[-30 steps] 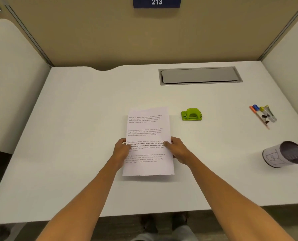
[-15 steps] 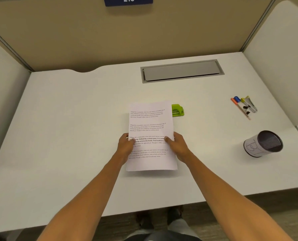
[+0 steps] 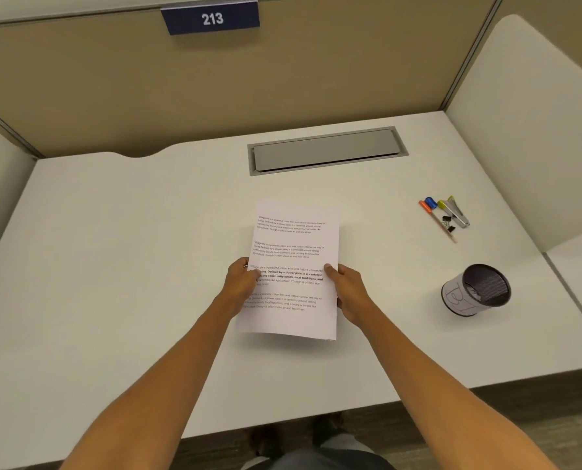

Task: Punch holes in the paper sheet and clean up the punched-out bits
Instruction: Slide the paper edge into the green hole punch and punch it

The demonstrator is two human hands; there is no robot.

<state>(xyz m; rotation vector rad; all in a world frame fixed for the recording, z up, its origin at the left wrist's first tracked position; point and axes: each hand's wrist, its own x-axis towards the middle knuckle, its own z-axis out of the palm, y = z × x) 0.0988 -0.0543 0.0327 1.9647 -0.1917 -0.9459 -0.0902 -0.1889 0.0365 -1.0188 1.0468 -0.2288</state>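
Note:
A white paper sheet (image 3: pixel 293 242) with printed paragraphs is lifted off the white desk (image 3: pixel 113 266), tilted up toward me. My left hand (image 3: pixel 240 281) grips its left edge, thumb on the printed face. My right hand (image 3: pixel 345 286) grips its right edge the same way. The raised sheet hides the green hole punch completely.
A black mesh cup (image 3: pixel 476 289) with a white label stands at the right. Markers, a pencil, a binder clip and a small stapler (image 3: pixel 447 215) lie at the far right. A grey cable flap (image 3: pixel 327 152) is set into the desk's back. Partition walls enclose three sides.
Both hands raised the sheet off the desk and moved it right and away, so it now covers the green hole punch. My view shifted right.

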